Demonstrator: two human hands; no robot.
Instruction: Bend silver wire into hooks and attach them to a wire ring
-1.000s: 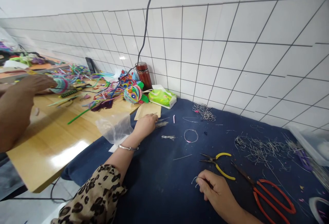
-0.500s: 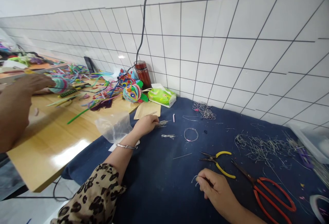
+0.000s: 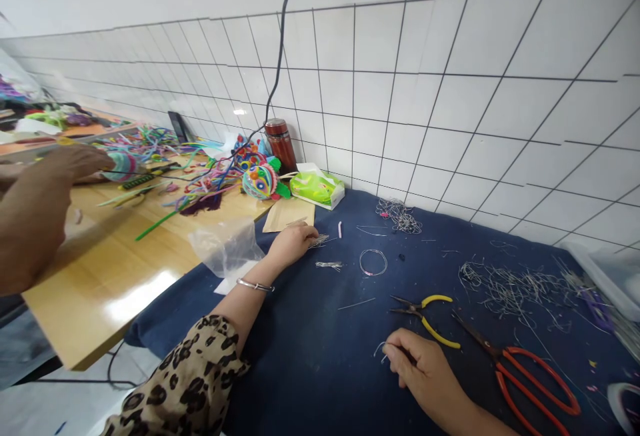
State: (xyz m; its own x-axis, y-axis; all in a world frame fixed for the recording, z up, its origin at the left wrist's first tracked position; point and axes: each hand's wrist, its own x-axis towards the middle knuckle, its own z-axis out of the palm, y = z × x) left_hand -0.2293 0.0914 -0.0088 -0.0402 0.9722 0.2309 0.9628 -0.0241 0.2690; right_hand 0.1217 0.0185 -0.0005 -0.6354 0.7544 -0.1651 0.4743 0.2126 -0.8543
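My left hand (image 3: 294, 241), with a metal bangle on the wrist and a leopard-print sleeve, reaches out over the dark blue cloth (image 3: 310, 349) and pinches a small bundle of thin wire pieces (image 3: 319, 241). A second little bundle (image 3: 329, 265) and a wire ring (image 3: 373, 263) lie just to its right. My right hand (image 3: 425, 376) rests curled on the cloth near me, fingers closed on a bent piece of thin wire (image 3: 381, 349). Yellow-handled pliers (image 3: 425, 313) lie just beyond it.
Red-handled scissors (image 3: 530, 376) lie at right, with tangled wire scraps (image 3: 515, 289) behind. A clear plastic bag (image 3: 225, 246), a green packet (image 3: 314, 189) and a brown flask (image 3: 279, 144) sit near the wooden table (image 3: 110, 269), strewn with coloured pipe cleaners. Another person's arm (image 3: 35, 209) is at far left.
My left hand has slid slightly right along the cloth with the wire bundle. My right hand has stayed in place.
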